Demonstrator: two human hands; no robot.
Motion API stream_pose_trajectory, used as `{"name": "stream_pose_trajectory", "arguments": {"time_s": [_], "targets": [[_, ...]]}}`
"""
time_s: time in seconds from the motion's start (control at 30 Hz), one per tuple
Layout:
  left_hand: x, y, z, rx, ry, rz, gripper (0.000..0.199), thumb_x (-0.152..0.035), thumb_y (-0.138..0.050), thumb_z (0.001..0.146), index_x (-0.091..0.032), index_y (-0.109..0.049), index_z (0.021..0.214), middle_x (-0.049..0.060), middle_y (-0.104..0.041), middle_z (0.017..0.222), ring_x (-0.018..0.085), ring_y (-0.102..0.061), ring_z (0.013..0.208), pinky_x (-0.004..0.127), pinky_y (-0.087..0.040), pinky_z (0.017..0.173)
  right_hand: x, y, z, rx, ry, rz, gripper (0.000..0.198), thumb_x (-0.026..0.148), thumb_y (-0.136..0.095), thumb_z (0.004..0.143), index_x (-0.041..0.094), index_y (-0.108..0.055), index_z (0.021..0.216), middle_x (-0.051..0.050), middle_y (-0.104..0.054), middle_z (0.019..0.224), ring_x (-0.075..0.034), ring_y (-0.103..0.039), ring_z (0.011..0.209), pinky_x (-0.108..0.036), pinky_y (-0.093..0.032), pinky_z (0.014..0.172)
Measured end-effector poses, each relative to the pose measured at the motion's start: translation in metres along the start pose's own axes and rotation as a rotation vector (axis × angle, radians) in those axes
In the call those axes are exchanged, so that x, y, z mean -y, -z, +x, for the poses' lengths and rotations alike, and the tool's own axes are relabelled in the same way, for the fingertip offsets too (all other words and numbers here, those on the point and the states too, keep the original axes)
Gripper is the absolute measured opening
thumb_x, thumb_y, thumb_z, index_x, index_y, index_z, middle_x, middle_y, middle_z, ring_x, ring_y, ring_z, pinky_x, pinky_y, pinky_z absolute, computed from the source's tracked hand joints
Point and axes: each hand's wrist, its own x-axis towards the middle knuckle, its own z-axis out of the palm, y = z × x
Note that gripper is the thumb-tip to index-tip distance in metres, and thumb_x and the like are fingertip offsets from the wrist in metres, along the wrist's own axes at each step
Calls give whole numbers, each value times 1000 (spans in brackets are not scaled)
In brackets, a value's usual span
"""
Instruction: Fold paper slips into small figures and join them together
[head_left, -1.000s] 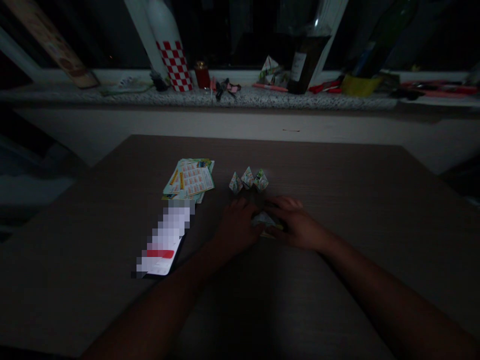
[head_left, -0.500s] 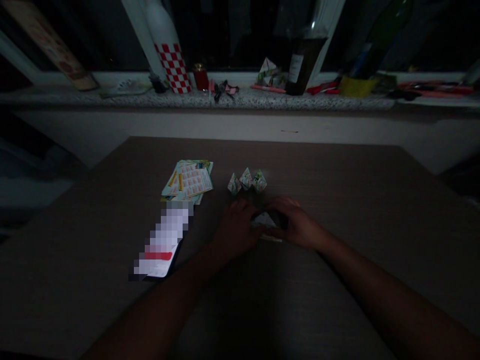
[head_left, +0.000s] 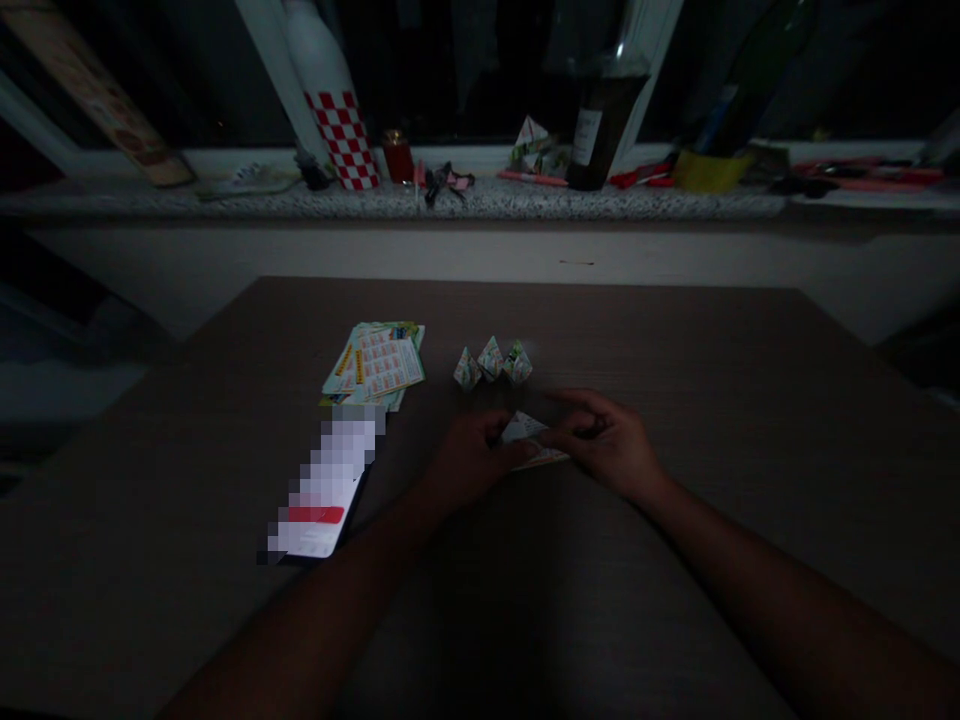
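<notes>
Lying between two bare hands, near the middle of the brown wood-grain table [head_left: 712, 370]: one small triangular folded piece of pale printed paper [head_left: 522, 428], its peak pointing away from the person, its long edge toward them.

Left hand [head_left: 469, 455]: grasping the paper's left side, thumb laid across its lower face, fingers curled at the edge; undersides hidden.

Right hand [head_left: 611, 440]: pinching the paper's right corner, thumb and bent index finger meeting there, remaining fingers partly in shadow.

Just beyond the hands: three small pointed folded-paper units [head_left: 491, 358] with multicoloured print, set side by side in a row.

To the left: one loose, fanned pile of flat pale-green printed paper cards [head_left: 386, 365]; nearer the person, one dark-edged rectangular phone [head_left: 319, 490], screen lit, largely pixelated, with a red bar.
</notes>
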Motion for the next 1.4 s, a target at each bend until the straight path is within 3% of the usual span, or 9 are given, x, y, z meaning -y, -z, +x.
{"name": "stream_pose_trajectory", "arguments": {"time_s": [0.2, 0.37, 0.43, 0.53, 0.6, 0.7, 0.93, 1.2, 1.4], "targets": [[-3, -1, 0, 25, 110, -175, 23, -29, -72, 69, -13, -71, 86, 3, -71, 78, 15, -62, 66, 22, -42, 57, 3, -1, -2, -3, -17, -5, 48, 32, -78, 63, 16, -63, 107, 4, -60, 54, -9, -52, 46, -20, -40, 45], [-1, 0, 0, 1, 148, -329, 26, -28, -77, 63, -12, -72, 82, 3, -71, 76, 14, -61, 63, 23, -44, 58, 0, -2, -3, -24, 10, 24, 36, 34, -64, 79, 19, -61, 111, 4, -59, 52, -9, -49, 40, -19, -35, 38], [0, 0, 1, -9, 163, -380, 28, -29, -78, 62, -13, -72, 84, 3, -71, 78, 14, -61, 64, 23, -45, 59, 0, 0, -3, -81, 94, -36, 28, 34, -60, 83, 20, -63, 108, 2, -64, 58, -11, -55, 45, -21, -40, 41], [1, 1, 2, -33, 165, -411, 30, -30, -78, 63, -14, -72, 87, 4, -72, 82, 15, -63, 67, 25, -46, 62, 3, 6, -2, -188, 319, -214, 15, 28, -62, 82, 21, -68, 95, -3, -71, 79, -17, -66, 69, -27, -52, 62], [3, 2, 2, -52, 158, -418, 30, -31, -78, 63, -14, -72, 87, 4, -72, 82, 16, -63, 67, 25, -46, 62, 7, 10, -1, -154, 460, -309, 12, 23, -63, 81, 21, -70, 91, -6, -72, 89, -19, -67, 82, -31, -53, 74], [6, 1, 4, -49, 125, -435, 30, -31, -78, 63, -13, -71, 87, 5, -71, 84, 16, -63, 69, 26, -47, 65, 9, 10, -1, -88, 557, -382, 13, 20, -64, 81, 21, -71, 92, -8, -69, 97, -19, -66, 87, -32, -54, 77], [8, 0, 4, -44, 100, -400, 31, -32, -76, 66, -13, -71, 89, 5, -71, 85, 16, -63, 70, 26, -46, 66, 6, 6, 0, 15, 461, -391, 18, 27, -62, 83, 22, -70, 99, -8, -68, 98, -20, -66, 88, -32, -53, 77], [6, 0, 2, -53, 101, -332, 26, -31, -76, 64, -12, -71, 82, 3, -70, 78, 14, -61, 65, 23, -44, 60, 9, 6, 0, 103, 274, -359, 19, 32, -56, 86, 19, -67, 77, -5, -67, 76, -17, -62, 69, -29, -48, 65], [5, 1, 1, 11, 135, -382, 26, -28, -77, 64, -12, -70, 83, 3, -70, 78, 14, -62, 67, 23, -46, 61, 11, 6, -4, 162, 274, -469, 30, 32, -47, 90, 18, -53, 64, 1, -49, 58, -11, -48, 54, -23, -37, 51]]}}
